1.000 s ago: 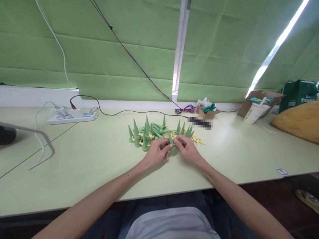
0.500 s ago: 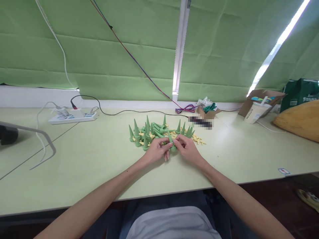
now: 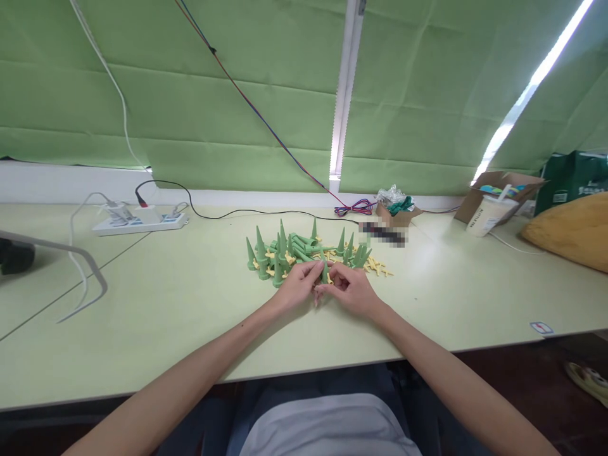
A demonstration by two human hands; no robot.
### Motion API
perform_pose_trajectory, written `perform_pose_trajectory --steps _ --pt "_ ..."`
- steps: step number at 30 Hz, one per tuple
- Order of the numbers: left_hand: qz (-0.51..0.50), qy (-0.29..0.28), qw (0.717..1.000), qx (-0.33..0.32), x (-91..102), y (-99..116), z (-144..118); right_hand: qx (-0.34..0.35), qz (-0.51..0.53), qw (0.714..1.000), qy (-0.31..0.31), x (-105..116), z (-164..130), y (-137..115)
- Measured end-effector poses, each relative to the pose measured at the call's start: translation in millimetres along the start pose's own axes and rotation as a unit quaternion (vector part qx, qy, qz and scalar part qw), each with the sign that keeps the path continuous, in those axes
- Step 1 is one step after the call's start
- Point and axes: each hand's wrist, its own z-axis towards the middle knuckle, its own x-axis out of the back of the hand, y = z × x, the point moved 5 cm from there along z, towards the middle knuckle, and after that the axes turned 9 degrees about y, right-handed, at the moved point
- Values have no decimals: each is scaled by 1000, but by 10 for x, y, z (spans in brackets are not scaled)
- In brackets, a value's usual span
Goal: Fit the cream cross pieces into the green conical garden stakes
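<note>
The cone [image 3: 325,273] is positioned tip upward between the fingertips of both hands. The left hand [image 3: 297,284] grips its left side. The right hand [image 3: 355,288] grips the lower part from the right, thumb near the base. A yellow valve [image 3: 330,278] projects at the cone's right side, beside the right fingers; its contact with them is unclear. Standing cones [image 3: 278,273] are to the left.

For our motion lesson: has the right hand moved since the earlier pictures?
Yes: the right hand shifted slightly left, its thumb farther from the coiled cable.
</note>
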Motion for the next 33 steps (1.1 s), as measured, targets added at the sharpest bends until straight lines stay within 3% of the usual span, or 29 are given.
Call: perform_pose_trajectory --steps 12,33 --pt "5 -6 1000 -1 -2 -43 -1 -25 -2 999 -38 -47 -24 6" --pt "43 1 999 -12 5 -12 -8 -24 -3 999 -47 -53 -12 20"
